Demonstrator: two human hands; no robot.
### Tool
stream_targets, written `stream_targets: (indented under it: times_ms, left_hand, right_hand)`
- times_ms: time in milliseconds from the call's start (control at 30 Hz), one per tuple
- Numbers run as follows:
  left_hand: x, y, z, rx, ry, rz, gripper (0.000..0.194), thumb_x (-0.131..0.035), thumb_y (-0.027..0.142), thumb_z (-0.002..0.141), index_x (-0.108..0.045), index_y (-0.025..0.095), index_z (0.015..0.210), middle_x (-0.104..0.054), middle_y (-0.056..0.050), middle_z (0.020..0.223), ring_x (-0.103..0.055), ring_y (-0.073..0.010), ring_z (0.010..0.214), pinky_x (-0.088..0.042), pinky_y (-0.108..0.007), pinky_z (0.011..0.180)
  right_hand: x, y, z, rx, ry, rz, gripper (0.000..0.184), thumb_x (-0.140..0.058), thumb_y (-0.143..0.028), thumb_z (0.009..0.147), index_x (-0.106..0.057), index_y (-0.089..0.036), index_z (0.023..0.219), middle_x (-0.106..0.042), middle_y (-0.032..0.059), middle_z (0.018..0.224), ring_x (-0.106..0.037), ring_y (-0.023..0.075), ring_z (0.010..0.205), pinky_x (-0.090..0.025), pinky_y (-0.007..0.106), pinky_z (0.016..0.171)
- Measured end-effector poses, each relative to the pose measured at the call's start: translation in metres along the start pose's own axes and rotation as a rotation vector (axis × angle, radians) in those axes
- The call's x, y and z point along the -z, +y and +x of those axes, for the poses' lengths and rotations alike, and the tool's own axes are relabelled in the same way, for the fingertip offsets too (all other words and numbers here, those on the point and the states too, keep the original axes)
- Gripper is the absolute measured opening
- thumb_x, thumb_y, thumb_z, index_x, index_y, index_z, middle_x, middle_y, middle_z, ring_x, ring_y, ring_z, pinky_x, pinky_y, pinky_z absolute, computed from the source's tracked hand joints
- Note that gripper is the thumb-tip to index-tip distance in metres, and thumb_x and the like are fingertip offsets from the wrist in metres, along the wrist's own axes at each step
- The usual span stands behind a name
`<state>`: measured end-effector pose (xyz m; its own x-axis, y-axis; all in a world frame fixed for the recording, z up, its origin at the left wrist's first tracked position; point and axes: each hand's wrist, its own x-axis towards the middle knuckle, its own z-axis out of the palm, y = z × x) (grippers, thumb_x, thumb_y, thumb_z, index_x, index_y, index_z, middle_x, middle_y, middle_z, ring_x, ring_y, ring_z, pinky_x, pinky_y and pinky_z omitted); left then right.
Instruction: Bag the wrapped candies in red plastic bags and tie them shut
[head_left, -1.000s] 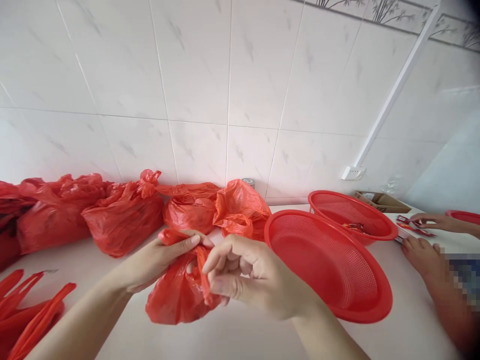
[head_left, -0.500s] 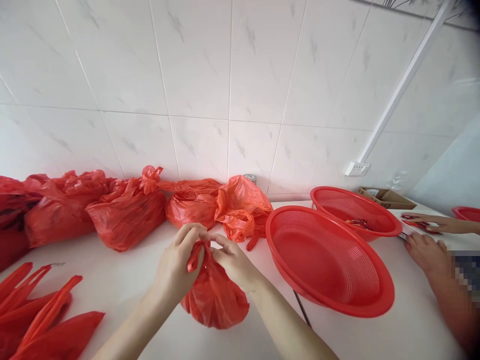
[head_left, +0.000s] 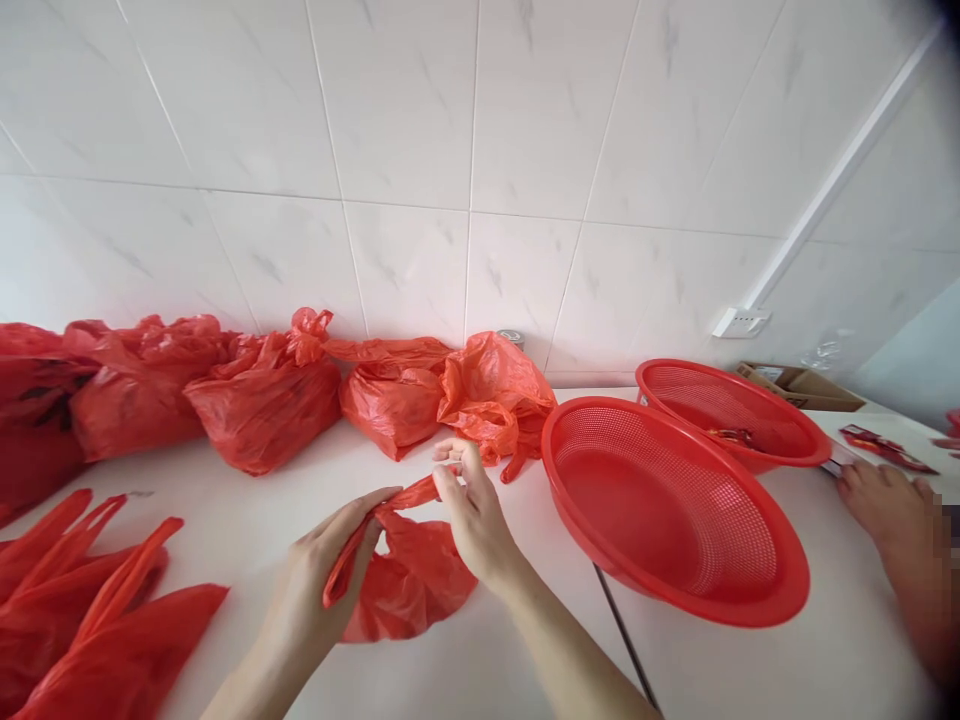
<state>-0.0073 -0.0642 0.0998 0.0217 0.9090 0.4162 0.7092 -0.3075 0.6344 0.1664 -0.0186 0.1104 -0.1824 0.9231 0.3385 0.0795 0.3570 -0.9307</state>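
Observation:
In front of me on the white table is a red plastic bag [head_left: 416, 585], its body resting low and its neck drawn up between my hands. My left hand [head_left: 319, 555] is closed on one handle, which hangs in a loop below the thumb. On the other side my right hand [head_left: 476, 515] pinches a twisted strip of the same bag, some of its fingers raised. The strip is stretched between the two hands. What the bag holds is hidden.
Several filled red bags [head_left: 262, 415] line the tiled wall. Flat red bags [head_left: 112, 620] lie at front left. Two red baskets stand at right, the nearer basket [head_left: 652, 500] beside my right forearm. A cardboard box [head_left: 802, 385] and a co-worker's hand [head_left: 874, 500] are farther right.
My hands have moved apart from the gathered top, pulling the bag's handles out sideways. The bag body sits a little further left. A co-worker's far hand has drawn back from the red packets.

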Motion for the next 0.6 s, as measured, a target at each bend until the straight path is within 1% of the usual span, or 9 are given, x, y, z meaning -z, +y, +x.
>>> stream_targets:
  times_ms: [33,67,133,167,233,367,467,533,600]
  left_hand:
    - [-0.001,0.002,0.001,-0.010,0.003,-0.006,0.034,-0.044,0.040,0.094,-0.062,0.025,0.119,-0.071,-0.005,0.114,-0.068,-0.0201,0.096,-0.050,-0.023,0.078]
    - [-0.002,0.004,0.002,-0.022,0.005,-0.013,0.035,-0.044,0.040,0.094,-0.062,0.025,0.119,-0.071,-0.006,0.113,-0.068,-0.0199,0.095,-0.051,-0.023,0.078]
    - [-0.003,0.004,0.002,-0.037,-0.009,-0.016,0.036,-0.043,0.040,0.094,-0.062,0.026,0.121,-0.072,-0.005,0.103,-0.068,-0.0193,0.090,-0.051,-0.024,0.075]
    - [-0.002,0.001,0.001,-0.026,-0.014,-0.014,0.036,-0.042,0.041,0.094,-0.061,0.028,0.122,-0.072,-0.004,0.100,-0.068,-0.0191,0.089,-0.051,-0.024,0.076]
    - [0.004,-0.012,-0.009,0.051,0.015,-0.004,0.036,-0.041,0.044,0.094,-0.063,0.030,0.118,-0.072,-0.002,0.097,-0.068,-0.0189,0.086,-0.051,-0.025,0.076]
    - [0.021,-0.050,-0.050,0.281,0.083,0.002,0.035,-0.045,0.055,0.088,-0.068,0.028,0.093,-0.074,-0.001,0.086,-0.067,-0.0189,0.068,-0.051,-0.025,0.065]
    - [0.017,-0.058,-0.074,0.421,0.073,-0.034,0.037,-0.048,0.058,0.086,-0.069,0.028,0.087,-0.074,-0.003,0.091,-0.068,-0.0239,0.087,-0.051,-0.028,0.075]
    - [0.003,-0.049,-0.076,0.507,0.132,-0.092,0.039,-0.043,0.058,0.088,-0.067,0.027,0.092,-0.072,-0.004,0.101,-0.064,-0.0258,0.101,-0.049,-0.031,0.081]
    - [-0.015,-0.036,-0.068,0.523,0.206,-0.164,0.042,-0.038,0.057,0.091,-0.063,0.025,0.100,-0.067,-0.007,0.112,-0.060,-0.0264,0.108,-0.047,-0.033,0.083]
  right_hand:
    - [-0.004,0.000,-0.002,-0.017,-0.039,-0.004,0.020,-0.046,-0.039,0.094,-0.050,-0.024,0.107,-0.058,0.0008,0.095,-0.054,0.0130,0.078,-0.044,0.025,0.069]
    - [-0.008,0.001,-0.004,-0.015,-0.074,-0.020,0.020,-0.047,-0.041,0.094,-0.052,-0.023,0.100,-0.057,-0.0006,0.086,-0.052,0.0124,0.072,-0.043,0.025,0.066]
    - [-0.012,0.003,-0.007,0.041,-0.102,-0.109,0.029,-0.046,-0.043,0.094,-0.047,-0.021,0.075,-0.046,-0.0031,0.067,-0.044,0.0119,0.062,-0.038,0.024,0.059]
    - [-0.012,0.006,-0.006,0.084,-0.078,-0.172,0.036,-0.045,-0.042,0.095,-0.039,-0.021,0.066,-0.041,-0.0035,0.063,-0.040,0.0118,0.060,-0.035,0.025,0.058]
    - [-0.007,0.014,-0.004,0.125,0.031,-0.262,0.041,-0.042,-0.042,0.096,-0.028,-0.021,0.063,-0.035,-0.0038,0.061,-0.038,0.0119,0.059,-0.034,0.025,0.058]
    - [0.013,0.046,0.005,-0.033,0.207,-0.289,0.041,-0.035,-0.047,0.097,-0.032,-0.023,0.065,-0.042,-0.0027,0.062,-0.046,0.0136,0.059,-0.038,0.026,0.060]
    - [0.017,0.066,0.008,-0.104,0.245,-0.340,0.042,-0.033,-0.051,0.097,-0.033,-0.023,0.065,-0.043,-0.0025,0.060,-0.047,0.0150,0.059,-0.038,0.026,0.060]
    - [0.010,0.071,0.006,-0.112,0.263,-0.359,0.042,-0.032,-0.051,0.097,-0.033,-0.024,0.066,-0.042,-0.0028,0.061,-0.046,0.0155,0.060,-0.038,0.026,0.060]
    - [-0.001,0.070,0.001,-0.102,0.254,-0.399,0.039,-0.032,-0.049,0.098,-0.037,-0.023,0.069,-0.048,-0.0016,0.066,-0.048,0.0160,0.064,-0.038,0.026,0.063]
